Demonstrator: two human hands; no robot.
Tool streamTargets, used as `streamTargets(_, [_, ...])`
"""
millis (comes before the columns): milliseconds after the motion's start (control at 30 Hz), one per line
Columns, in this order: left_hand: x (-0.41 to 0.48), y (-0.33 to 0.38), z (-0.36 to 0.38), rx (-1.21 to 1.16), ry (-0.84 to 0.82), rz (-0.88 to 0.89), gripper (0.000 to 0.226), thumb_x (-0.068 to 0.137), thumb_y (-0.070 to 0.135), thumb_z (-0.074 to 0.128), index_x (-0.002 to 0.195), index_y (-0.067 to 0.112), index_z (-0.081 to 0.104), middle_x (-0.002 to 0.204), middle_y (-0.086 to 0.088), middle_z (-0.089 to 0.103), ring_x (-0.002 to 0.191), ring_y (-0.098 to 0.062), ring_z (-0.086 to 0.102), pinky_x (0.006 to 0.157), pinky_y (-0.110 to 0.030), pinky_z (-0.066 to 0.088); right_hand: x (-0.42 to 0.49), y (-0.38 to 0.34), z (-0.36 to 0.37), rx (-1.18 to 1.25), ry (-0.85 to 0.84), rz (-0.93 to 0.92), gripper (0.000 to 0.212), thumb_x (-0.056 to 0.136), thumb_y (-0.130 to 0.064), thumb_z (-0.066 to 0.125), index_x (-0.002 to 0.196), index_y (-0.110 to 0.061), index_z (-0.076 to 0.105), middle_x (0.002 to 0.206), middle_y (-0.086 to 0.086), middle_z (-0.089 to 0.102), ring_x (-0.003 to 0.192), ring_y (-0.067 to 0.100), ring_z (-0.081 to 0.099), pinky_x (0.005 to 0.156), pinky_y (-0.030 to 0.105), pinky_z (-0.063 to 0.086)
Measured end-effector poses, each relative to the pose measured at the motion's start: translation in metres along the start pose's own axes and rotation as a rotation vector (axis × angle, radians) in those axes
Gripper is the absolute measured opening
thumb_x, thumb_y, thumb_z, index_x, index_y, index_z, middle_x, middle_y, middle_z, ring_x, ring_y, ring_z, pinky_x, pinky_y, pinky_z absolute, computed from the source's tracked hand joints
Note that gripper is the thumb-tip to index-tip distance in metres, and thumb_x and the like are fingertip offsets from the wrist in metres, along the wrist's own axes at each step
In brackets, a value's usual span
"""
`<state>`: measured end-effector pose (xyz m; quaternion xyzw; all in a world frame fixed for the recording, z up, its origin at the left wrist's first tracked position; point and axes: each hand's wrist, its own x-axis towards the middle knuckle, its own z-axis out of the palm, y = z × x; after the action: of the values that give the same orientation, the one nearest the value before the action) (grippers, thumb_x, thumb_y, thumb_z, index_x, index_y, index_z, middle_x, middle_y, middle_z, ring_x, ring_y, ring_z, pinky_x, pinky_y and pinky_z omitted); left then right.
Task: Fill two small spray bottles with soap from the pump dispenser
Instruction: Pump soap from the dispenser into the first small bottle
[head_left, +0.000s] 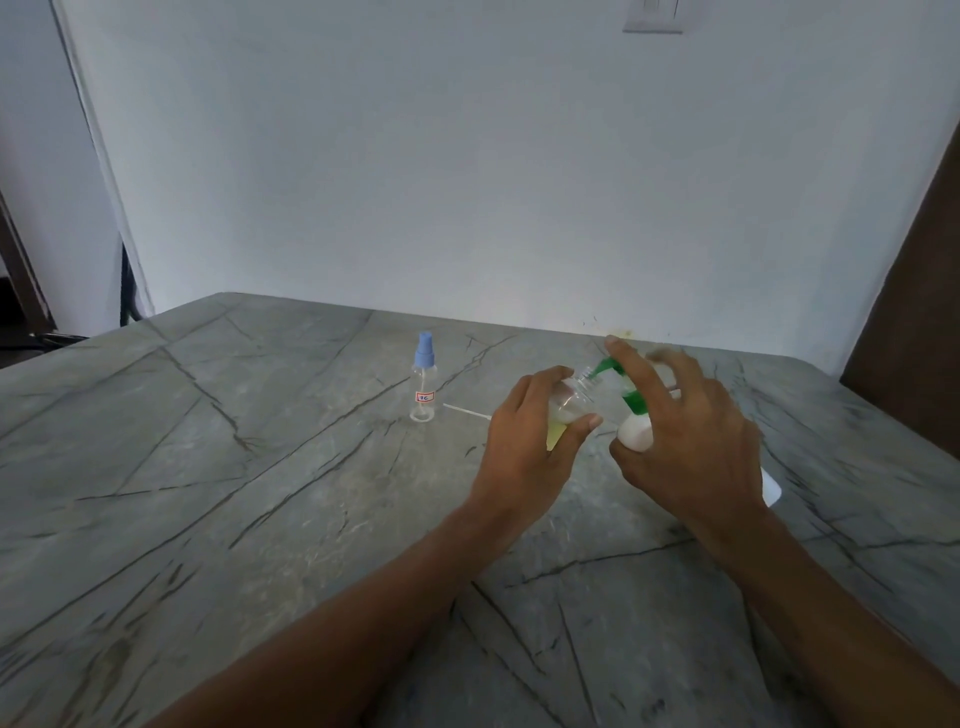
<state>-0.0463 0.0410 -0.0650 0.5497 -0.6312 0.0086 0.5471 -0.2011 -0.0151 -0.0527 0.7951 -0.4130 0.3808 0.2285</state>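
The left grip (524, 441) is clamped round a small clear bottle (574, 400), thumb in front and fingers behind. The bottle is uncapped, tilted with its neck toward the green spout, and has a little pale yellow soap in its lower end. The right grip (691, 431), blurred, is closed on the white pump dispenser (636, 434), forefinger on the green pump head, the other fingers spread. A thin white tube (467, 410) lies on the grey veined desk (260, 467) just left of the hands. Beyond it, a second spray bottle (423, 384) with a blue cap stands upright and looks empty.
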Motion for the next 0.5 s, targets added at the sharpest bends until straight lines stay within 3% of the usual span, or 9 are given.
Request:
streamTargets(100, [0.0001,0.0003,-0.0001,0.004,-0.002,0.002,0.049,0.087,0.036,0.066,0.128,0.014,0.051,0.121,0.0,0.059,0.104,-0.005,0.051,0.079,0.0,0.033,-0.0007,0.0007,0.0005,-0.006,0.009,0.002,0.099,0.058,-0.04,0.086,0.143,-0.027,0.039,0.102,0.01,0.065,0.077,0.032,0.061,0.056,0.038,0.052])
streamTargets(167, [-0.0003,0.0005,-0.0001,-0.002,-0.003,0.0,0.049,0.087,0.036,0.065,0.129,0.015,0.051,0.12,0.0,0.059,0.103,-0.004,0.05,0.079,0.0,0.033,-0.0002,-0.0001,0.0002,-0.013,0.018,-0.002,0.098,0.056,-0.04,0.087,0.142,-0.026,0.04,0.096,0.01,0.066,0.074,0.031,0.06,0.055,0.037,0.051])
streamTargets(500, [-0.0051,0.0011,0.0046,0.008,-0.033,0.013,0.05,0.087,0.039,0.064,0.129,0.015,0.049,0.12,0.001,0.057,0.1,0.0,0.046,0.077,0.003,0.031,0.0005,0.0038,0.0055,0.032,0.019,0.005,0.091,0.053,-0.037,0.089,0.131,-0.026,0.043,0.095,0.009,0.066,0.077,0.031,0.059,0.057,0.038,0.052])
